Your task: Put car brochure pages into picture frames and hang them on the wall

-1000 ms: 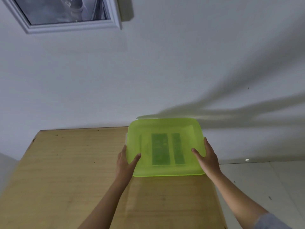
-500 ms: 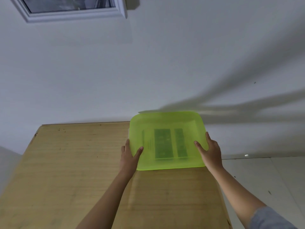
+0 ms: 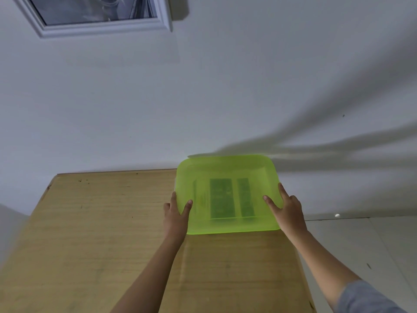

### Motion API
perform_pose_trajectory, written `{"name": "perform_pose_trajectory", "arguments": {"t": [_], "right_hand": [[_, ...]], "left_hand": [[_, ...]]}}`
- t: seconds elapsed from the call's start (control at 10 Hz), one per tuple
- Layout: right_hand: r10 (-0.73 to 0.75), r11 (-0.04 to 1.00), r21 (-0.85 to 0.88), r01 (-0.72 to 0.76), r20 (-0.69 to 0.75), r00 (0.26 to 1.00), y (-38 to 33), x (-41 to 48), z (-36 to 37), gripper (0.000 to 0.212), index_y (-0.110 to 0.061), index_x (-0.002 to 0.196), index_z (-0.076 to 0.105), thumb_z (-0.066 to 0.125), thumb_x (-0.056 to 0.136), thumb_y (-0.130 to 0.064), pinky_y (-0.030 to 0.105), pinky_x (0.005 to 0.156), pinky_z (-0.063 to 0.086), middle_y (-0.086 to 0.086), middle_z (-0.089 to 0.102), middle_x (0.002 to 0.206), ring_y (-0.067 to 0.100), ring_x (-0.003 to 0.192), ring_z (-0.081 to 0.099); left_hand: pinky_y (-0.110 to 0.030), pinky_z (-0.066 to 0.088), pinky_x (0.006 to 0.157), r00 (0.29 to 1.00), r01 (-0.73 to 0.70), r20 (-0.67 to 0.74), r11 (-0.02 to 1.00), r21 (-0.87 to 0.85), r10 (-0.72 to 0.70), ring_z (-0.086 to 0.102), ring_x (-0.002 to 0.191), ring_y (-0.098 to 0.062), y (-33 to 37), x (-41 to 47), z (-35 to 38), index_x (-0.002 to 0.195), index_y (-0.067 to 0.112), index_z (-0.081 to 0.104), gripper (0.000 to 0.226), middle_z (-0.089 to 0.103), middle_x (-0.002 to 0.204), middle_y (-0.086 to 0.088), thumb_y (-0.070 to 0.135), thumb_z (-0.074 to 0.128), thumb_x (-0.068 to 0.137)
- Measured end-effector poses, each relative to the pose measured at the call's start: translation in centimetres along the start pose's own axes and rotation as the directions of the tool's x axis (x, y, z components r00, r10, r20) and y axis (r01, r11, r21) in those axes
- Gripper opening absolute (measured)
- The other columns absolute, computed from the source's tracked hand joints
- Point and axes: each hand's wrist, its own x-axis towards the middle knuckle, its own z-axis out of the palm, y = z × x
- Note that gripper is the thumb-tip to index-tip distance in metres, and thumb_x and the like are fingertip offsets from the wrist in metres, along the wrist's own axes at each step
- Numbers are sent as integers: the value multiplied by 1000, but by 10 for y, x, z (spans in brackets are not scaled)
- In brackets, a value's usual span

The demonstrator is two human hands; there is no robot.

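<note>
Your left hand (image 3: 176, 216) gripped the green tray (image 3: 225, 177) by its left edge, thumb on top; your right hand (image 3: 287, 211) gripped its right edge likewise. The wooden table (image 3: 101, 222) spread beneath and left of the tray. The white picture frame (image 3: 101, 27) hung on the wall (image 3: 248, 86), well above and left of the tray.

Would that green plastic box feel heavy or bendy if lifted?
Probably light: the green box looks thin and translucent, with only flat dark shapes showing through. Thin walls may flex a little; the left hand and right hand hold opposite sides. Smooth plastic may slide easily on the wooden table.
</note>
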Motion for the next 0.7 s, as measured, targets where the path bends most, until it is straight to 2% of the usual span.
{"name": "perform_pose_trajectory", "arguments": {"t": [0.1,0.3,0.5,0.6,0.7], "right_hand": [[14,1000,6,-14,3,1000,-2,-3,1,74,-23,144,27,52,82,-56,42,86,43,16,50,96,34,113,44],[39,999,-13,-38,75,996,-4,0,-3,77,-24,146,21,49,83,-59,42,95,41,19,52,109,35,119,42],[66,996,-72,-57,138,988,-6,1,-5,75,-26,147,13,43,87,-58,40,91,44,19,47,113,35,112,47],[78,994,-90,-61,193,978,-12,7,-11,69,-29,147,6,37,91,-55,38,88,46,20,42,123,34,111,49],[88,989,-137,-56,237,967,-7,-2,-11,71,-30,147,0,35,91,-57,34,92,45,22,38,133,32,115,51]], "left_hand": [[-27,34,82,999,-16,44,1000,9,16,44,100,-21,3,3,-3,147,24,17,65,38,127,-13,40,48,92],[-26,32,82,990,-36,136,997,71,26,44,116,-28,7,13,-10,148,23,12,67,37,128,-15,39,47,94],[-30,35,88,986,-35,163,995,98,19,43,119,-32,9,12,-10,148,21,9,67,33,132,-18,36,46,94],[-32,37,91,983,-21,185,998,62,9,43,119,-31,14,19,-12,148,21,7,69,34,131,-19,35,48,94],[-27,37,89,981,-10,194,999,39,2,44,118,-30,8,8,-15,148,19,5,74,38,127,-20,35,52,92]]}}
